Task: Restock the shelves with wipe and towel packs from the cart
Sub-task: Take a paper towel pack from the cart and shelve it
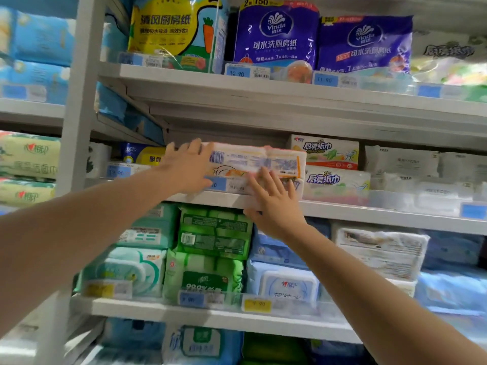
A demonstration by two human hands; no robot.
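Note:
A white and orange towel pack (253, 160), barcode side facing me, sits on the middle shelf (369, 210) against the stacked white kitchen-towel packs (332, 164). My left hand (188, 167) lies flat against the pack's left end, fingers straight. My right hand (274, 198) presses its front lower edge with spread, straight fingers, the palm over the shelf lip. Neither hand curls round the pack.
Purple towel packs (276, 35) and a yellow pack (168, 25) fill the shelf above. Green (214, 233), teal (131, 270) and blue wipe packs (284, 280) crowd the shelf below. A white upright post (76, 101) stands left. The cart is out of view.

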